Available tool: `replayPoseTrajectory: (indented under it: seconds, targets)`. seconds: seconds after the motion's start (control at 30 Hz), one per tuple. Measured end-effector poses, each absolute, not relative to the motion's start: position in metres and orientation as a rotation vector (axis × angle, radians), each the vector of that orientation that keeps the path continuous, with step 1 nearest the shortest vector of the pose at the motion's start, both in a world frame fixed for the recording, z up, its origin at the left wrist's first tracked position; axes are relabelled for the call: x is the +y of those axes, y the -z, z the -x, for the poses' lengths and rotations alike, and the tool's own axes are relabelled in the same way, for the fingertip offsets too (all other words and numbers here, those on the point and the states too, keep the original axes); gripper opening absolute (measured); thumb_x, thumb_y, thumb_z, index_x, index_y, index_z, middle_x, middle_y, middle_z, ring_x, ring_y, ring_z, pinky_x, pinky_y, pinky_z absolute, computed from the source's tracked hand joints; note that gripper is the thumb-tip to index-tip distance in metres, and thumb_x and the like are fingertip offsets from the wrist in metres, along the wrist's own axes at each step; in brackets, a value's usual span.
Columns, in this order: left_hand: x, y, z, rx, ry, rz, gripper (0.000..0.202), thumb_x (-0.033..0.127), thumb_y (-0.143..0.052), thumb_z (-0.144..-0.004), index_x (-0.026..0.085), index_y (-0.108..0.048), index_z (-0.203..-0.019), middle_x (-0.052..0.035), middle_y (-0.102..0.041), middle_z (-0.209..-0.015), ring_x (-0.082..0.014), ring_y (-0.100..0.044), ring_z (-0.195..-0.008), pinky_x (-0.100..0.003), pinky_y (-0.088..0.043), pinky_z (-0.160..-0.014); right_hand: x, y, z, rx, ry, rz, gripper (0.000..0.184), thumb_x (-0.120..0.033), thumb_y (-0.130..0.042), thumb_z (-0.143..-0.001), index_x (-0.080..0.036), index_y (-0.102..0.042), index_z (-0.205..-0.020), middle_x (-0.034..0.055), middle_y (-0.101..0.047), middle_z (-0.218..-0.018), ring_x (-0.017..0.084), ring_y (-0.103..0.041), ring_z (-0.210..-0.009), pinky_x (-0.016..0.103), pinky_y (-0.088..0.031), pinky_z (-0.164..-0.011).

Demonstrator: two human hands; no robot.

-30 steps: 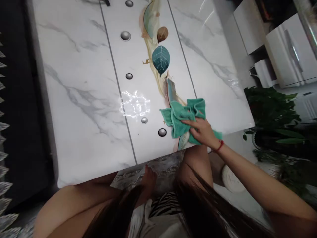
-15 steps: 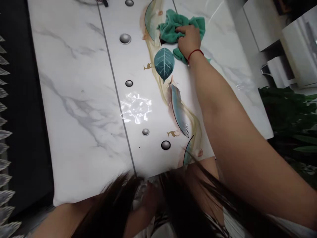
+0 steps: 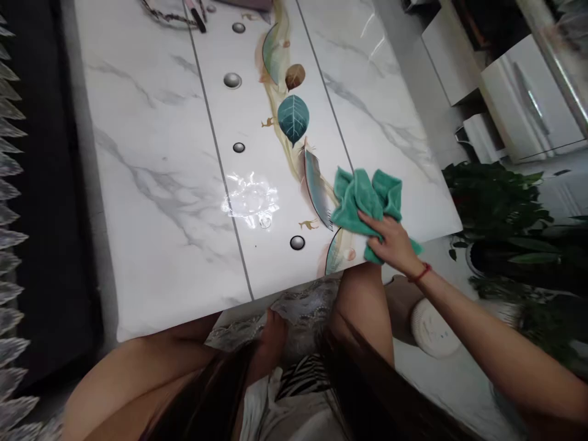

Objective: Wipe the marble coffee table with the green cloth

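Observation:
My right hand (image 3: 390,242), with a red string at the wrist, is closed on a crumpled green cloth (image 3: 367,196). The cloth lies on a white marble-patterned tabletop (image 3: 156,263), at its near right edge, and one corner trails beneath the hand. Beside it runs a printed strip of leaves, a feather and small deer on the table surface. My left hand (image 3: 274,331) is low between my legs, below the table edge and near some grey lacy fabric (image 3: 298,309). It is dim there, and its fingers do not show clearly.
At the table's far side lie a dark braided strap (image 3: 172,18) and a mauve object (image 3: 248,3) cut off by the frame. Green plants (image 3: 500,190) stand right of the table. A round, pale ribbed object (image 3: 434,327) is below my right forearm. Hair hangs across the lower view.
My right hand has pulled the green cloth from the far part of the table toward me and to the right. A brown printed leaf now shows where the cloth was.

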State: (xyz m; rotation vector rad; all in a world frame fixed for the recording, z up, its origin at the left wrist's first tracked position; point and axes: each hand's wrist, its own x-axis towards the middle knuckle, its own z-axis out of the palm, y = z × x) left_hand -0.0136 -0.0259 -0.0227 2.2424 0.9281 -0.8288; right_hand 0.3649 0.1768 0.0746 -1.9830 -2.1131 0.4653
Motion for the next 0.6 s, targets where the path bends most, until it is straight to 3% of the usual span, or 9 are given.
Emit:
replayPoseTrajectory:
  seconds: [0.07, 0.13, 0.27, 0.4, 0.47, 0.6]
  targets:
    - [-0.029, 0.025, 0.009, 0.888, 0.877, -2.223, 0.049, 0.005, -0.059, -0.118, 0.007, -0.090, -0.156, -0.0274, -0.088, -0.147, -0.0391, -0.083, -0.153, -0.060, -0.057, -0.144, 0.151, -0.080, -0.364, -2.073, -0.479, 2.075, 0.070, -0.018, -0.061, -0.088, -0.041, -0.097, -0.142, 0.0069, -0.086, -0.098, 0.040, -0.089, -0.103, 0.064, -0.081, -0.101]
    - [-0.035, 0.030, 0.007, 0.849, 0.896, -2.209, 0.050, 0.004, -0.058, -0.117, 0.008, -0.091, -0.154, -0.0246, -0.089, -0.144, -0.0379, -0.084, -0.151, -0.058, -0.058, -0.145, 0.164, -0.084, -0.360, -2.060, -0.484, 2.113, 0.064, -0.016, -0.061, -0.091, -0.037, -0.100, -0.137, 0.0073, -0.089, -0.103, 0.039, -0.090, -0.107, 0.066, -0.080, -0.109]
    - [-0.060, 0.047, 0.010, 0.829, 0.906, -2.216, 0.057, -0.004, -0.056, -0.107, 0.011, -0.096, -0.144, -0.0205, -0.092, -0.136, -0.0375, -0.088, -0.142, -0.058, -0.061, -0.143, 0.285, -0.085, -0.346, -2.032, -0.442, 2.125, 0.059, -0.004, -0.066, -0.100, -0.021, -0.096, -0.148, 0.0120, -0.092, -0.142, 0.036, -0.087, -0.143, 0.065, -0.065, -0.139]
    - [-0.092, 0.059, 0.012, 0.823, 0.941, -2.226, 0.057, -0.001, -0.060, -0.100, 0.014, -0.100, -0.138, -0.0243, -0.093, -0.124, -0.0430, -0.092, -0.130, -0.059, -0.072, -0.132, 0.446, -0.087, -0.328, -1.934, -0.345, 2.125, 0.061, 0.004, -0.067, -0.110, -0.013, -0.085, -0.166, 0.0107, -0.084, -0.166, 0.029, -0.076, -0.166, 0.055, -0.051, -0.153]
    - [-0.108, 0.058, 0.013, 0.912, 0.930, -2.313, 0.058, 0.004, -0.063, -0.102, 0.015, -0.097, -0.148, -0.0256, -0.093, -0.128, -0.0443, -0.092, -0.131, -0.060, -0.072, -0.131, 0.511, -0.090, -0.322, -1.880, -0.317, 2.138, 0.055, 0.000, -0.067, -0.116, -0.008, -0.080, -0.169, 0.0109, -0.080, -0.171, 0.026, -0.072, -0.170, 0.050, -0.047, -0.155]
    - [-0.125, 0.055, 0.020, 1.080, 0.854, -2.507, 0.062, 0.005, -0.056, -0.109, 0.029, -0.095, -0.152, -0.0150, -0.091, -0.147, -0.0382, -0.093, -0.131, -0.056, -0.075, -0.125, 0.580, -0.098, -0.317, -1.838, -0.329, 2.161, 0.049, -0.004, -0.056, -0.123, 0.010, -0.070, -0.168, 0.0209, -0.069, -0.181, 0.025, -0.060, -0.179, 0.048, -0.038, -0.154]
